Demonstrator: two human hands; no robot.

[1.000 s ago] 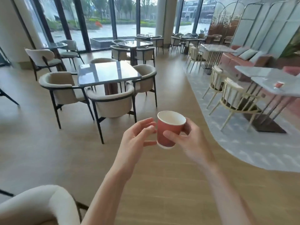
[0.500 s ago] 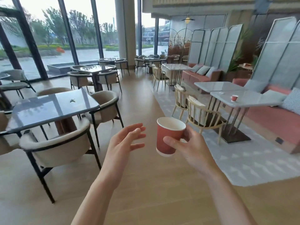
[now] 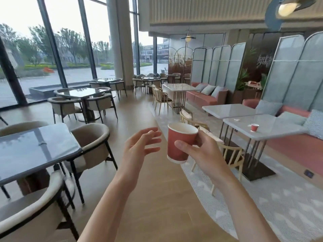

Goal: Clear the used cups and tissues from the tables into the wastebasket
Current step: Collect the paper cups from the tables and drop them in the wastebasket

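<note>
My right hand (image 3: 202, 152) grips a red paper cup (image 3: 178, 142) with a white rim, held upright in front of me. My left hand (image 3: 139, 147) hovers just left of the cup with fingers spread and relaxed, holding nothing and not touching it. A second, smaller red cup (image 3: 254, 127) stands on a grey marble table (image 3: 272, 130) at the right. Small white tissue scraps (image 3: 236, 120) lie on that same table. No wastebasket is in view.
A dark glossy table (image 3: 31, 151) with beige armchairs (image 3: 90, 142) stands at the left. Pale wooden chairs (image 3: 229, 154) sit by the marble tables on a grey patterned rug (image 3: 279, 203). A pink sofa (image 3: 297, 147) lines the right wall. A wood-floor aisle (image 3: 139, 112) runs ahead.
The view has swung right, bringing the marble table and second cup closer. My left hand has drawn away from the cup and opened wider. My right hand keeps holding the cup.
</note>
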